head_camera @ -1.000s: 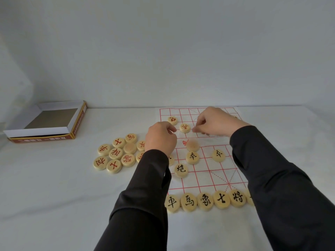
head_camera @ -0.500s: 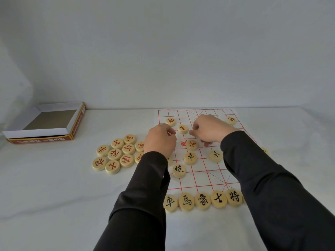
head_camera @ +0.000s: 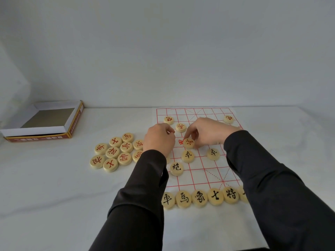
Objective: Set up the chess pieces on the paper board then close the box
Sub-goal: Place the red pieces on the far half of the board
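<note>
At the middle of the paper board (head_camera: pixel 200 178), just beyond its centre band: a red soldier piece (head_camera: pixel 188 143), flat on the paper and pinched at its rim by the thumb and fingertips of the right hand (head_camera: pixel 208 133); right grip closed around that piece. Over the board's left edge: the left hand (head_camera: pixel 159 140), knuckles up, fingers curled under; left grip not readable, palm side hidden. Farther up the board from the held piece: a second red soldier (head_camera: pixel 181 127) close by, a red-lettered piece at far left (head_camera: pixel 169 120) and another at far right (head_camera: pixel 228 119). On the board's near half: two black soldiers (head_camera: pixel 188 155) (head_camera: pixel 213 154), the first just beside the pinched piece, and a black cannon (head_camera: pixel 176 168) nearer the left edge. Along the board's near edge: a row of black-lettered pieces (head_camera: pixel 199 198), side by side and touching, its right end partly behind the right sleeve (head_camera: pixel 272 187). Left of the board, on the white surface (head_camera: pixel 54 196): a cluster of red-lettered pieces (head_camera: pixel 116 153), face up, packed rim to rim, a few hidden behind the left hand. Well off to the board's far left: an open cardboard box (head_camera: pixel 36 131), white walls, red-and-yellow side, brown floor showing.
</note>
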The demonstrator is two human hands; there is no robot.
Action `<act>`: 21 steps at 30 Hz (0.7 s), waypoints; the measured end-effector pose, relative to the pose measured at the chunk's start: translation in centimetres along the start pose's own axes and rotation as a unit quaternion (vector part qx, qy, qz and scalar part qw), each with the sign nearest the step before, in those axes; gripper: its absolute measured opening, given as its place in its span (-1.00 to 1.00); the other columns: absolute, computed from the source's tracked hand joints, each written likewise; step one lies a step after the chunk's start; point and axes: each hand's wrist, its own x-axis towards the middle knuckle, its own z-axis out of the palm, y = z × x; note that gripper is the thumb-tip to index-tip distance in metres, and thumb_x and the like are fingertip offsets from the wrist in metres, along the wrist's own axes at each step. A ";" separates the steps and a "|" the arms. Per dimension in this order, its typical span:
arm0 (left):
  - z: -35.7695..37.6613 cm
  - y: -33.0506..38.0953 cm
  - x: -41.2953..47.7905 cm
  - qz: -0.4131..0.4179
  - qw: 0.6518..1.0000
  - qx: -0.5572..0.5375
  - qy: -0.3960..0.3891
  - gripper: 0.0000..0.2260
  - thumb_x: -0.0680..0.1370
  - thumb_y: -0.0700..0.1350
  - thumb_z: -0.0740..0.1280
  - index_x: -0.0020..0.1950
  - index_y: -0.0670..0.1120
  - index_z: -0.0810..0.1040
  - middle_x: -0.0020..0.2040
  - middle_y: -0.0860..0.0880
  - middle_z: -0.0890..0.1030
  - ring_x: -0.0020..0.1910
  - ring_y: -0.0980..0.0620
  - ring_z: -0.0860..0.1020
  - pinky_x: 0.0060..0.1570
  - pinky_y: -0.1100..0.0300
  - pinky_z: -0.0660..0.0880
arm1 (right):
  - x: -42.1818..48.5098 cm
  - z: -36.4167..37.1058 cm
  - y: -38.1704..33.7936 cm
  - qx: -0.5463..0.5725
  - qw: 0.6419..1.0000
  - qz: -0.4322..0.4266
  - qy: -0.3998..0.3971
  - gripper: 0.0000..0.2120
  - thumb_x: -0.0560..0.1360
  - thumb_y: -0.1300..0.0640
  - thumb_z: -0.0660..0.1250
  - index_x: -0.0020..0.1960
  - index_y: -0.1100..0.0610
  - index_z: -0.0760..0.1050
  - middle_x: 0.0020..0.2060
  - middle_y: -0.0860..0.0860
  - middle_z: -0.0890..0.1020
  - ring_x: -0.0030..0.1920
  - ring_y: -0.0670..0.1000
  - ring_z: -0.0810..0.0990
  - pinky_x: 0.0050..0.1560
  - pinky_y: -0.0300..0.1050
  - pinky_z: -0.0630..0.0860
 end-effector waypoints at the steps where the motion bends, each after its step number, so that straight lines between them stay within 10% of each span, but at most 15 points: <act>1: 0.0 0.0 0.0 0.000 1.000 0.002 0.000 -0.78 0.54 -0.21 0.19 0.08 -0.05 0.59 0.04 -0.03 0.59 -0.10 0.08 0.47 -0.09 0.27 0.42 | 0.1 0.1 0.0 0.003 1.000 0.006 -0.002 -0.67 0.41 0.22 0.44 0.15 0.01 0.55 -0.21 -0.10 0.49 -0.21 -0.10 0.46 -0.32 -0.33 0.31; 13: 0.3 0.0 0.0 0.001 1.000 0.007 -0.001 -0.78 0.54 -0.21 0.19 0.05 -0.04 0.59 0.01 -0.02 0.59 -0.10 0.06 0.49 -0.10 0.26 0.43 | 0.0 0.1 -0.1 -0.008 1.000 -0.011 0.000 -0.64 0.40 0.09 0.47 0.18 0.01 0.54 -0.27 -0.15 0.44 -0.27 -0.15 0.41 -0.33 -0.31 0.28; 21: 0.2 0.0 0.1 0.001 1.000 0.003 -0.014 -0.79 0.55 -0.20 0.18 0.05 -0.04 0.58 0.00 -0.01 0.58 -0.10 0.06 0.49 -0.10 0.26 0.44 | -1.8 -4.2 5.7 0.120 0.943 0.146 0.272 -0.72 0.36 0.17 0.48 0.06 0.17 0.61 -0.04 0.05 0.65 -0.06 0.01 0.58 -0.05 -0.15 0.48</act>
